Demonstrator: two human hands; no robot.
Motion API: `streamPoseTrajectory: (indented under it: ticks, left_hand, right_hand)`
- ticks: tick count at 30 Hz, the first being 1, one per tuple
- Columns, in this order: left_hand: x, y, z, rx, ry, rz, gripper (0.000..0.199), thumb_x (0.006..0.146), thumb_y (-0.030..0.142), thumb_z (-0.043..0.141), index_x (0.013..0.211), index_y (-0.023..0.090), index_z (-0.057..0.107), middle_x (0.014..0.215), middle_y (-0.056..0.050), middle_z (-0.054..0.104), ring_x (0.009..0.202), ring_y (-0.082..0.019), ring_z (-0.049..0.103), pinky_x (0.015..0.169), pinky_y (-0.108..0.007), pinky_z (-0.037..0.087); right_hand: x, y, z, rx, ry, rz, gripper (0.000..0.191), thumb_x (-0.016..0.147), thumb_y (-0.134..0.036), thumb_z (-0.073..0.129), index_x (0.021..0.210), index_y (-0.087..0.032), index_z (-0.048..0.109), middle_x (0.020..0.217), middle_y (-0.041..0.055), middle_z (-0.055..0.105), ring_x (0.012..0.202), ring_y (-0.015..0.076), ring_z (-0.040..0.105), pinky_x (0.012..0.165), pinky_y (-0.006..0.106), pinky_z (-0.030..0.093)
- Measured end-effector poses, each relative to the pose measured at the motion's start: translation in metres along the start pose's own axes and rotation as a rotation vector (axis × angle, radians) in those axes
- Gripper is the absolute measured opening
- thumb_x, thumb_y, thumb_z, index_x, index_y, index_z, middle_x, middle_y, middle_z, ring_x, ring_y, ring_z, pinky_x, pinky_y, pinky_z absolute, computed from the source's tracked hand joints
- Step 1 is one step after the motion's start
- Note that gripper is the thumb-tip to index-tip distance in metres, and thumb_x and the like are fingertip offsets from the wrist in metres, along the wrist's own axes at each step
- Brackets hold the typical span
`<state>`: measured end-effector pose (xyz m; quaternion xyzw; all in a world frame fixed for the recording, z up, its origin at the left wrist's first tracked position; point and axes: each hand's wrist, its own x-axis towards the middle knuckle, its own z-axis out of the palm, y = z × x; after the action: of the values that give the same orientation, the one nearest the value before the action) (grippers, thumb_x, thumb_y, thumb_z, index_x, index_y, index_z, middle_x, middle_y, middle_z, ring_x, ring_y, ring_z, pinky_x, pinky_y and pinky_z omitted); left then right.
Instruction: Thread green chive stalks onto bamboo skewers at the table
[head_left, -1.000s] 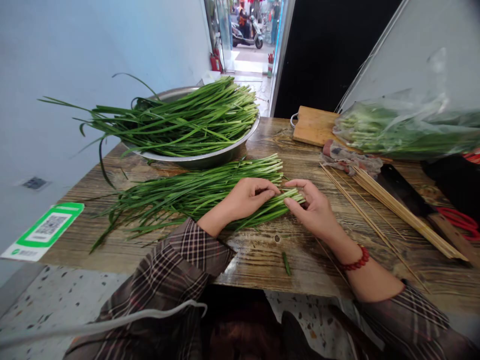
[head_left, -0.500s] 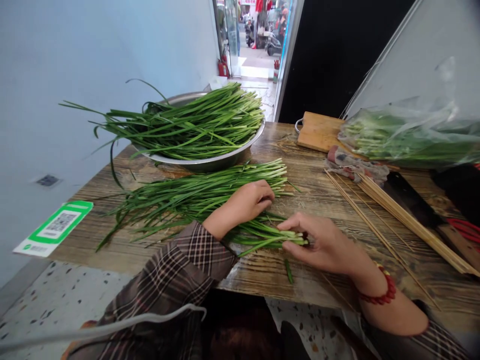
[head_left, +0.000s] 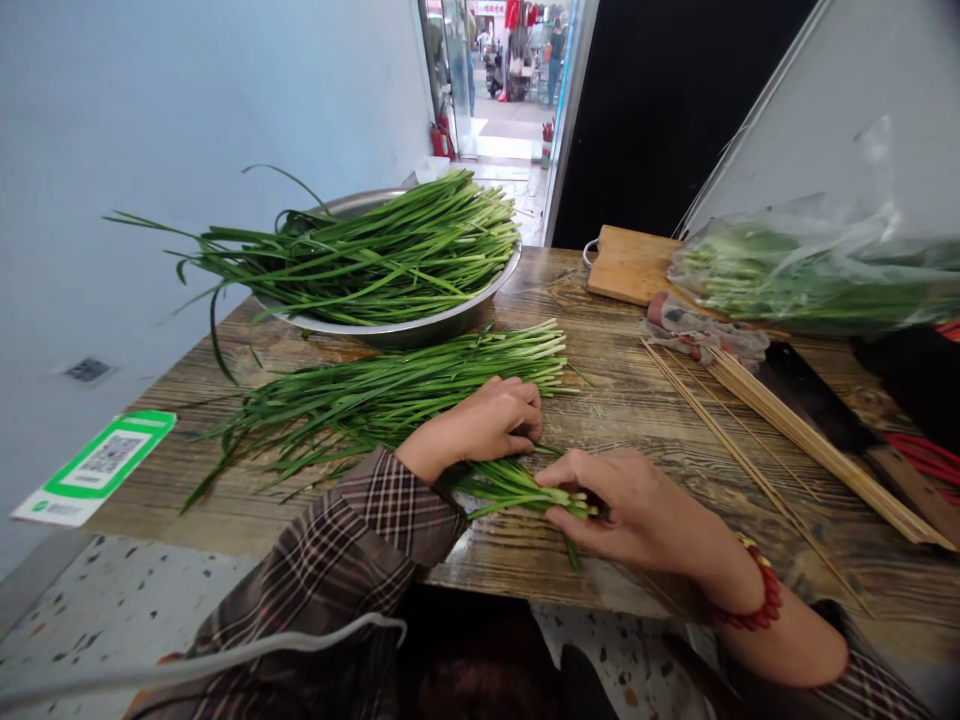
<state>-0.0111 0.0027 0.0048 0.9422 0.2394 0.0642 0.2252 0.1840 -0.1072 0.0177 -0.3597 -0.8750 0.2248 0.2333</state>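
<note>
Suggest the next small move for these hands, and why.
Perhaps lift the left hand slightly. The right hand grips the small bunch by its pale ends, but the leaves disappear behind the left sleeve, so that arm might drag them.

- Table (head_left: 615,400): wood, dark streaky grain. Clock: centre of top, 12 = far edge.
- 11: round metal basin (head_left: 420,328), heaped with long green stalks.
- 10 to centre: loose stalk pile (head_left: 390,380), pale ends right.
- 9, at edge: green/white QR card (head_left: 97,468).
- 1: wooden cutting board (head_left: 634,265), metal handle.
- 2: clear bag of greens (head_left: 817,275); crumpled cloth (head_left: 705,328) nearer centre.
- 3: skewer bundle (head_left: 825,445), loose skewers (head_left: 739,455) beside, wood-handled knife (head_left: 892,475).
- 5–6: green leaf scrap (head_left: 573,554).
</note>
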Motion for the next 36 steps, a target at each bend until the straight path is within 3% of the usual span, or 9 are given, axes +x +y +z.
streamPoseTrajectory:
  ticks: [3,5,10,14,17,20,23,30,36]
  left_hand:
    - [0.003,-0.001,0.005,-0.035,0.064,0.002,0.007,0.079,0.015,0.062,0.073,0.017,0.065,0.084,-0.002,0.062,0.084,-0.016,0.056,0.075,-0.028,0.037]
    - [0.005,-0.003,0.008,-0.124,0.173,-0.060,0.009,0.079,0.012,0.057,0.072,0.015,0.062,0.074,-0.001,0.061,0.073,-0.013,0.055,0.069,-0.025,0.038]
    - [0.008,-0.004,0.008,-0.617,0.441,-0.249,0.005,0.081,0.016,0.052,0.076,0.015,0.052,0.065,0.001,0.061,0.059,-0.010,0.057,0.059,-0.021,0.045]
    - [0.007,0.000,0.003,-0.813,0.492,-0.268,0.006,0.079,0.017,0.056,0.075,0.014,0.054,0.063,0.001,0.061,0.054,-0.008,0.057,0.056,-0.019,0.047]
    - [0.007,0.004,0.001,-0.844,0.488,-0.303,0.006,0.078,0.017,0.056,0.083,0.013,0.057,0.062,0.001,0.061,0.051,-0.007,0.054,0.053,-0.018,0.045]
    - [0.007,0.005,0.002,-0.822,0.478,-0.311,0.009,0.079,0.015,0.054,0.085,0.012,0.059,0.064,0.001,0.060,0.051,-0.007,0.054,0.052,-0.018,0.044]
    - [0.007,0.001,0.004,-0.666,0.542,-0.246,0.007,0.076,0.012,0.055,0.080,0.013,0.061,0.074,-0.001,0.062,0.061,-0.009,0.057,0.057,-0.020,0.046]
    - [0.007,-0.001,0.008,-0.264,0.734,-0.088,0.014,0.071,0.002,0.053,0.070,0.014,0.060,0.110,-0.010,0.059,0.097,-0.017,0.059,0.084,-0.033,0.050]
    - [0.007,0.006,0.008,-0.317,0.639,-0.037,0.022,0.071,-0.001,0.049,0.079,0.014,0.064,0.096,-0.007,0.066,0.087,-0.015,0.061,0.072,-0.026,0.049]
  right_hand:
    - [0.001,0.001,0.000,0.005,0.023,0.010,0.019,0.087,-0.023,0.058,0.106,-0.020,0.056,0.075,-0.0015,0.067,0.054,0.0100,0.057,0.054,0.024,0.039]
    - [0.002,0.002,0.000,0.008,0.049,0.013,0.018,0.087,-0.022,0.058,0.105,-0.020,0.057,0.077,-0.0009,0.067,0.055,0.0099,0.057,0.054,0.024,0.039]
    - [0.002,0.007,0.001,0.030,0.082,0.018,0.020,0.086,-0.022,0.058,0.106,-0.019,0.057,0.082,0.0015,0.068,0.064,0.0126,0.061,0.059,0.025,0.043]
    - [0.003,0.013,0.001,0.036,0.197,0.088,0.019,0.086,-0.022,0.058,0.104,-0.020,0.059,0.084,0.0022,0.068,0.063,0.0120,0.059,0.058,0.024,0.044]
    - [0.007,0.020,0.002,0.027,0.323,0.239,0.018,0.085,-0.022,0.057,0.103,-0.020,0.061,0.078,0.0006,0.066,0.054,0.0102,0.054,0.053,0.024,0.042]
    - [0.011,0.027,0.004,0.118,0.379,0.371,0.021,0.085,-0.025,0.057,0.105,-0.020,0.062,0.074,-0.0009,0.064,0.047,0.0089,0.050,0.048,0.024,0.040]
    - [0.013,0.034,0.008,0.238,0.406,0.435,0.023,0.085,-0.027,0.057,0.106,-0.020,0.063,0.074,-0.0006,0.063,0.048,0.0094,0.051,0.047,0.024,0.041]
    - [0.012,0.039,0.012,0.286,0.453,0.424,0.024,0.084,-0.028,0.058,0.106,-0.021,0.066,0.069,-0.0013,0.060,0.046,0.0094,0.048,0.045,0.024,0.041]
    - [0.013,0.038,0.010,0.274,0.459,0.440,0.024,0.083,-0.027,0.059,0.105,-0.021,0.066,0.087,0.0030,0.067,0.046,0.0082,0.048,0.043,0.024,0.041]
